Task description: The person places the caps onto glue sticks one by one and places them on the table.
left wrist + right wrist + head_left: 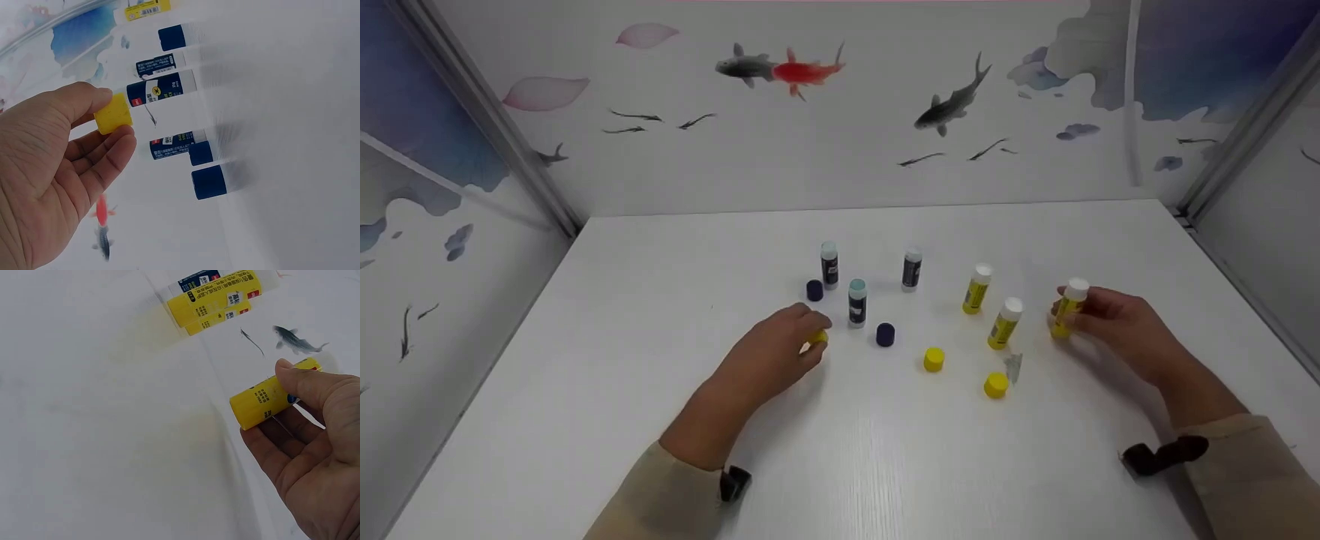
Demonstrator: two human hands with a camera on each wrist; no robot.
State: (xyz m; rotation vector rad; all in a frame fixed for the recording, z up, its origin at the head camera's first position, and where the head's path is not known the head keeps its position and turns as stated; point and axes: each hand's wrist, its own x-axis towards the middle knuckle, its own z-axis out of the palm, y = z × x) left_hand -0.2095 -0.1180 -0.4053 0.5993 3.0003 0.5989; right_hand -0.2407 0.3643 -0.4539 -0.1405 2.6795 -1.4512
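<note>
My left hand [776, 352] pinches a yellow cap [113, 113] between thumb and fingertips, just above the table. My right hand [1125, 330] grips a yellow glue stick [1069, 309], which stands nearly upright with its white end up; thumb and fingers lie round its barrel in the right wrist view. Two more yellow glue sticks, one farther back [976, 291] and one nearer [1004, 326], stand uncapped left of that hand. Beyond my left hand stand three dark blue glue sticks: one at the left [829, 268], one nearer [857, 306] and one farther right [912, 271].
Dark blue caps lie among the sticks, one at the left [814, 290] and one nearer the middle [885, 334]; the left wrist view shows a third [209, 181]. Two yellow caps, left [934, 359] and right [996, 385], sit in front. Fish-patterned panels [855, 165] border the white table [840, 465].
</note>
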